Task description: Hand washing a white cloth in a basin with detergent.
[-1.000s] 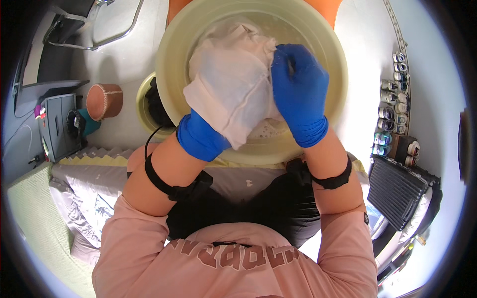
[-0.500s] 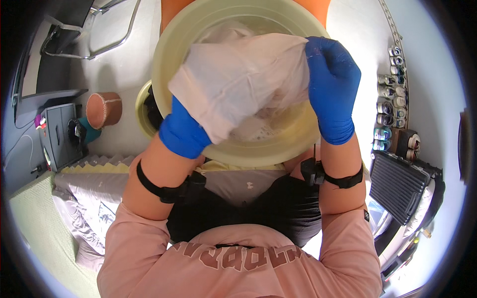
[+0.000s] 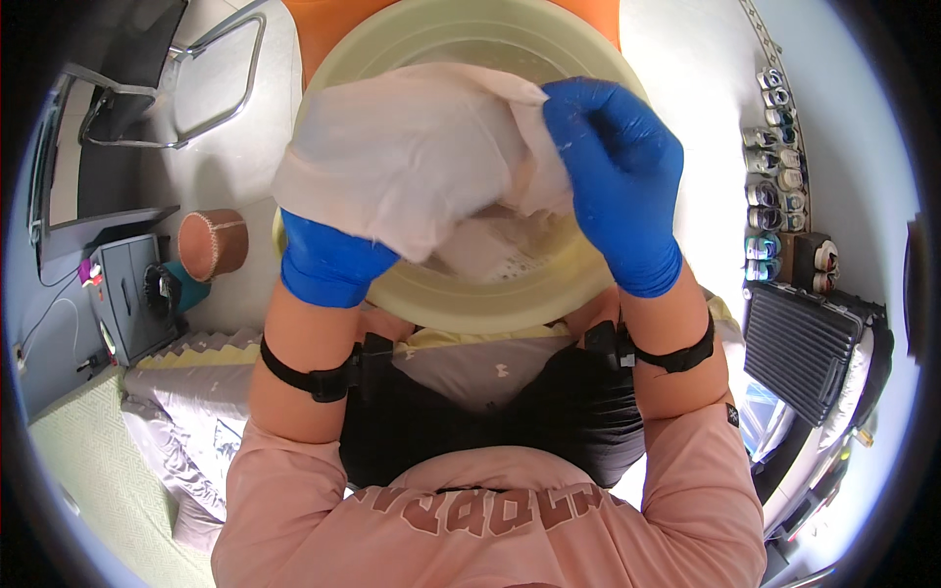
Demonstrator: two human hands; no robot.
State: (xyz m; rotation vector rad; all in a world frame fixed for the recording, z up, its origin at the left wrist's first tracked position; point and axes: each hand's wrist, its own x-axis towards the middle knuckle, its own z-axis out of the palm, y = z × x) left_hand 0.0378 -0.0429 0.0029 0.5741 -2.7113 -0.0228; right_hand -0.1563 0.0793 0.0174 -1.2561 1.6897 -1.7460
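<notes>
Stretching from the left rim of a pale yellow basin (image 3: 470, 316) to the right part of its mouth, a pale pink cloth (image 3: 412, 147) is hanging in the air, its lower folds drooping toward the suds (image 3: 512, 267) inside the basin. The fabric is appearing thin, soft and limp, probably soaked, and so likely to be weighing more than when dry and slipping against smooth gloves; it is seeming hardly fragile, though hard pulling could be stretching it. Its left underside, above the basin's left rim, and its edge on the basin's right are looking like the surest places for taking hold. At the basin's left rim, the blue-gloved left hand (image 3: 333, 257) is reaching up beneath the cloth and touching it from below; the fabric is covering its fingers, so whether they are spreading, closing or gripping is impossible to tell. Over the basin's right part, the blue-gloved right hand (image 3: 622, 176) is pinching the cloth's edge between thumb and forefinger, the tips pressing together on a small fold, while the other fingers are curling in toward the palm, apart from the basin's rim.
</notes>
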